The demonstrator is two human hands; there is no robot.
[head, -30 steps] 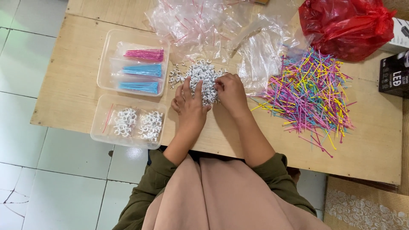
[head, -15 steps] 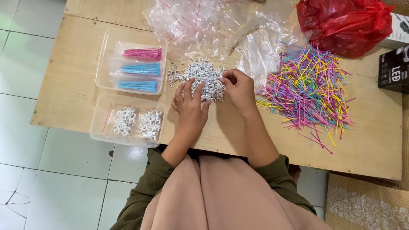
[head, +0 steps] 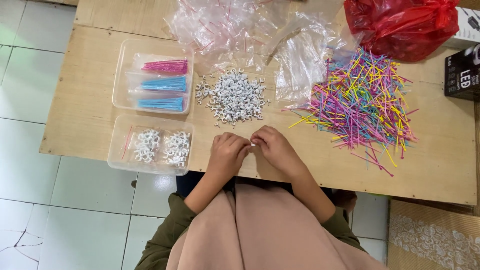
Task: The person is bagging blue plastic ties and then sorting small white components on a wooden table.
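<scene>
My left hand (head: 227,152) and my right hand (head: 272,147) meet near the front edge of the wooden table (head: 90,100), fingertips pinched together on a small white plastic clip (head: 252,144). Just beyond them lies a heap of white clips (head: 234,96). To the right spreads a pile of thin coloured sticks (head: 362,102) in pink, yellow, blue and green. Neither hand touches the heap or the sticks.
A clear tray (head: 120,87) at left holds bagged pink and blue stick bundles; a second clear tray (head: 116,150) below holds bagged white clips. Empty clear bags (head: 235,30) lie at the back, a red plastic bag (head: 402,25) at back right, a dark box (head: 462,72) at the right edge.
Both hands have pulled back from the heap of white clips toward the table's front edge, and now pinch a single clip between them.
</scene>
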